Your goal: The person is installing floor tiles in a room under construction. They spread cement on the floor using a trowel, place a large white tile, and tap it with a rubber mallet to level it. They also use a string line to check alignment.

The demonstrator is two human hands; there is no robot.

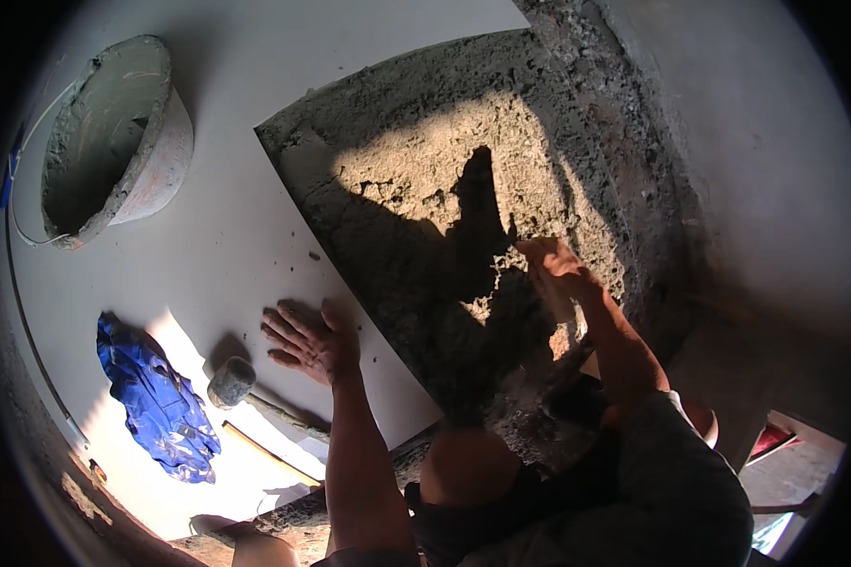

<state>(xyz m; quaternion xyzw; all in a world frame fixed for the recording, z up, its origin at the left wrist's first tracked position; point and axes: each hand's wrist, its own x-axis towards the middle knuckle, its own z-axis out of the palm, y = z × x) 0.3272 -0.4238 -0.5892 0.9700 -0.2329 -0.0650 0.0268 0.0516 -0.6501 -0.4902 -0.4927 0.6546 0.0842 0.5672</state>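
My left hand (310, 345) lies flat with spread fingers on a large pale tile (236, 255), close to its edge. My right hand (560, 269) is closed just above the rough grey mortar bed (425, 123) beside the tile. What it grips is hidden in glare and shadow. A dark, pointed shape lies on the sunlit mortar ahead of that hand; I cannot tell whether it is a tool or a shadow. Left of my left forearm, a mallet (232, 383) with a dark grey head rests on the tile.
A mortar-smeared bucket (165, 156) stands tilted in view at the upper left. A crumpled blue cloth (161, 406) and a thin wooden strip (269, 455) lie at the lower left. Small crumbs dot the tile. A pale wall (756, 142) rises on the right.
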